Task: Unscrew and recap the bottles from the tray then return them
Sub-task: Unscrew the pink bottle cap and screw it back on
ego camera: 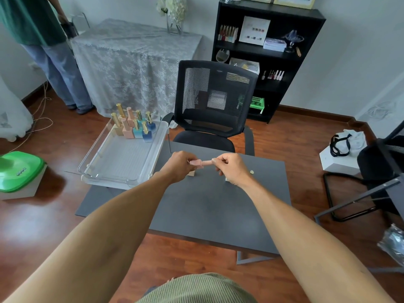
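A small pale-pink nail-polish bottle (195,162) is held sideways above the dark grey rectangular table (209,206), approx. level between both hands. Its body is gripped by the curled fingers of the left hand (178,166); its pink cap (206,164) is pinched by the thumb & fingertips of the right hand (232,168). Whether the cap is fully seated can't be told.

Two more small bottles are seen on the table, each partly hidden: a beige one (191,173) under the left hand, a whitish one (227,179) under the right wrist. A small round gold-coloured item (251,172) is seen on the table just right of the right hand.

A clear plastic rectangular tray (109,169) is set at the table's left edge, overhanging it. A group of square bottles w/ gold & pink caps (133,124) (beige, pink, blue) is clustered upright in its far end.

A black mesh office chair (215,101) is placed behind the table.
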Available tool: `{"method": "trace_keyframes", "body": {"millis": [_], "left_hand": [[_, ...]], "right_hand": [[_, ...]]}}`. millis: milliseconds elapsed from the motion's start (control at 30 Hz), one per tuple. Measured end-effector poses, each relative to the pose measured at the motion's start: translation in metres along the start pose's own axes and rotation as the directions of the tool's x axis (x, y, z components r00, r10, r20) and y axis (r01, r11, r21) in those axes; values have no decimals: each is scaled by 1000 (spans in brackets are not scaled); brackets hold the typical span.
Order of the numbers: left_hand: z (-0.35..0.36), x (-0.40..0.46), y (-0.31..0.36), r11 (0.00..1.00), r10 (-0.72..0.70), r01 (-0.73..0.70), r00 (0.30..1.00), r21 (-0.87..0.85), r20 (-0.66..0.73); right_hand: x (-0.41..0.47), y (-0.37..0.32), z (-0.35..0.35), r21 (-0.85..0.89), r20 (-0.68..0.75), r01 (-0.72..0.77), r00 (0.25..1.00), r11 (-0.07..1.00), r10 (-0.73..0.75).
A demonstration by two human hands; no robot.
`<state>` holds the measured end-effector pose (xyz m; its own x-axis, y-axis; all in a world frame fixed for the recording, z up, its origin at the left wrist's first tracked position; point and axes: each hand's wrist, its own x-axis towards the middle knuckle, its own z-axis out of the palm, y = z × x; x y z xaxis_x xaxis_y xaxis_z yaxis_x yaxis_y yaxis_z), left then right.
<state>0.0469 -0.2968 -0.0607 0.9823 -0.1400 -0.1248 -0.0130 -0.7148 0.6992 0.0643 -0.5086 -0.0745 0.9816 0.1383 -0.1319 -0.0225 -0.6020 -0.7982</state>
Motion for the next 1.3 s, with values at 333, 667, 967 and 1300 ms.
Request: {"method": "trace_keyframes", "body": {"millis": [333,667,967,1300], "left_hand": [[3,1,-1,1000,-4,4,1000,25,9],[4,2,-2,999,-10,10,1000,31,4],[6,2,-2,999,-8,7,1000,45,13],[5,0,-8,998,-18,17,1000,52,12]], "right_hand": [[-2,0,5,26,51,-65,997,998,64],[-8,-1,-1,24,81,8,997,1000,-10],[-10,-4,0,-8,84,-79,993,997,80],[-11,-2,3,-23,110,59,992,998,-56]]}}
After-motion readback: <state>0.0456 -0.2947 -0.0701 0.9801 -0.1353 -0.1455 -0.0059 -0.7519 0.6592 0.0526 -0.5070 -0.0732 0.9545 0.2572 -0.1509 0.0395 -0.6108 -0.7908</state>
